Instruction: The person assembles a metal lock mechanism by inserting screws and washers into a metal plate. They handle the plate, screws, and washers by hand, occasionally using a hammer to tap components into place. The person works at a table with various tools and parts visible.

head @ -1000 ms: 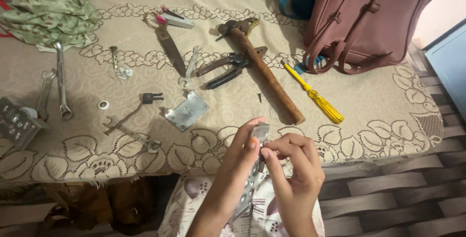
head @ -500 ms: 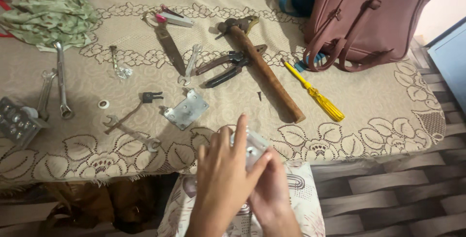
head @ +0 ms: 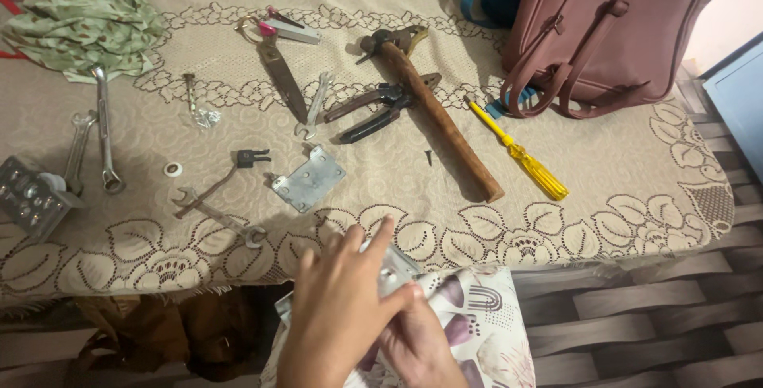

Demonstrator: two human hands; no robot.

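— Left hand [head: 342,308] is spread flat, fingers extended, and laid over a small metal plate [head: 395,262] that is pinched from beneath by the right hand [head: 417,348]. Only one grey corner of the plate is seen, just past the left fingertips.

— Which step is judged to be in hand?

— A handling or turning of the plate above the patterned cloth [head: 477,308] on the lap, it would seem. How tightly the right fingers are closed cannot be told; they are mostly covered.

— What is called for next?

— A firmer two-handed hold, probably. A second metal plate [head: 308,179] is lain beyond the left hand on the lace tablecloth [head: 636,189], with the hammer [head: 437,110] farther off to the right.
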